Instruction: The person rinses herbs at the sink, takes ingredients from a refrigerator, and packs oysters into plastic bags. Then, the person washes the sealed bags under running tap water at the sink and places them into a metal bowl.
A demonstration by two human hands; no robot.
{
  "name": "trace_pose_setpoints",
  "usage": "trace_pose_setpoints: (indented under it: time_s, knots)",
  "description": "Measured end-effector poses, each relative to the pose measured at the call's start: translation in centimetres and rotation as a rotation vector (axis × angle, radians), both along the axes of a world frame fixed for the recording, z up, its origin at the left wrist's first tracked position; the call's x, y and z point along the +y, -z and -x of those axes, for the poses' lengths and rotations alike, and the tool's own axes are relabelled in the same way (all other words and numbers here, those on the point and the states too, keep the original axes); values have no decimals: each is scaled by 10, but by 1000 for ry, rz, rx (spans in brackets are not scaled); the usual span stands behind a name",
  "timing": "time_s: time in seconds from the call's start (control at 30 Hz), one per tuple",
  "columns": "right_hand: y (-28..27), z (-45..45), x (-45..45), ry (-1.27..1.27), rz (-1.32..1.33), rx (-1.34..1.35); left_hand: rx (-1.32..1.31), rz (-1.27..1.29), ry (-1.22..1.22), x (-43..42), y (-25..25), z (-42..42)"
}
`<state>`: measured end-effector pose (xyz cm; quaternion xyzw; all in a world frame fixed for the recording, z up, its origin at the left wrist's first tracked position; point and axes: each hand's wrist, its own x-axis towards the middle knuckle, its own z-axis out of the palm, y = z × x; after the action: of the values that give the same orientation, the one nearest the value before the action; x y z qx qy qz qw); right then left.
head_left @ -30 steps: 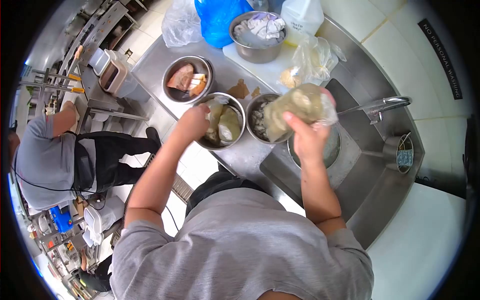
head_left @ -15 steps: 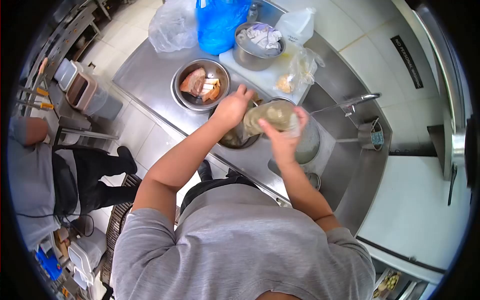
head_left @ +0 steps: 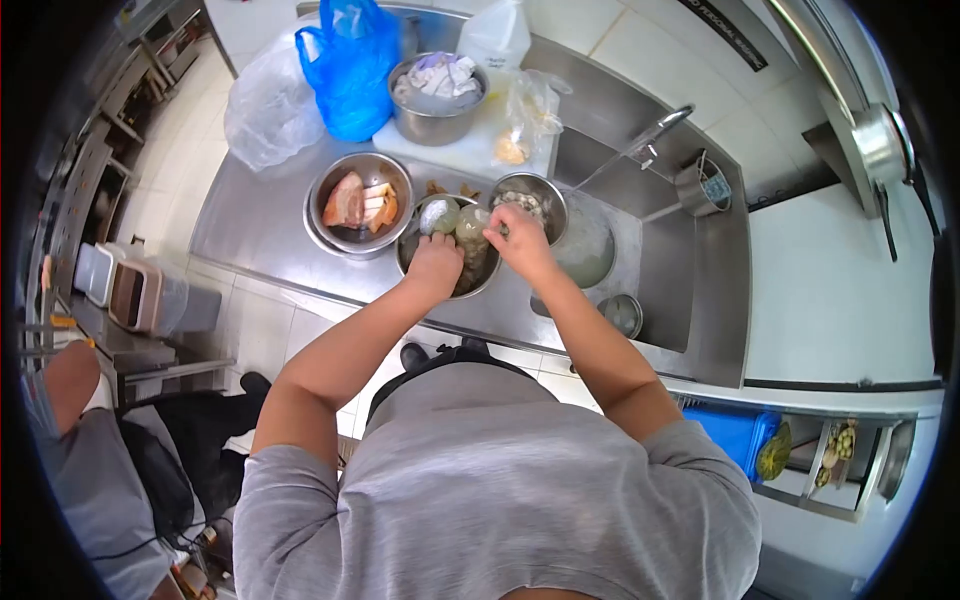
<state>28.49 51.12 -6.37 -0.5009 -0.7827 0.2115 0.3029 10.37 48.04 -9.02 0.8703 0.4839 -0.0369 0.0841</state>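
Observation:
Plastic bags with greenish-grey contents (head_left: pixel 473 228) lie in a steel bowl (head_left: pixel 489 276) on the steel counter. My left hand (head_left: pixel 436 264) reaches over the bowl's near left side, its fingers bent against a bag; whether they grip it is unclear. At the bowl's right rim, my right hand (head_left: pixel 517 238) is closed, thumb and fingers pinched near the bag; what it holds is too small to make out. Just behind my right hand stands a smaller bowl with greyish pieces (head_left: pixel 524 203). On the left, another bowl holds reddish and pale chunks (head_left: pixel 361 204).
Water runs from a faucet (head_left: pixel 655 130) into a large pot (head_left: pixel 585 250) in the sink (head_left: pixel 680 262). Behind are a blue bag (head_left: pixel 350 80), a pot with cloth-like white material (head_left: pixel 437 85) and a white board (head_left: pixel 405 148). A co-worker (head_left: pixel 110 480) is at the left.
The bag in my right hand has come down into the middle bowl. Both hands now work over that bowl, and the view has shifted towards the right.

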Motion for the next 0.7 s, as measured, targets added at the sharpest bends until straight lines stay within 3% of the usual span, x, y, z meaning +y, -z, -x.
trace_pose_setpoints:
  time_s: [0.07,0.13,0.27,0.33,0.47,0.7]
  knots:
    - [2,-8,-4,-5,-53,-13,144,-110,85,5,4,-6]
    - [2,-14,-14,-4,-129,60,249,-45,171,11,7,-8]
    - [15,-59,-25,329,-132,130,262,27,275,22,17,-1]
    - [21,-82,-26,479,43,151,296,-23,346,23,15,2]
    - [46,-116,-22,524,246,264,305,6,280,19,15,-4]
    - [57,-135,-6,392,244,219,347,134,-21,-9,-5,-33]
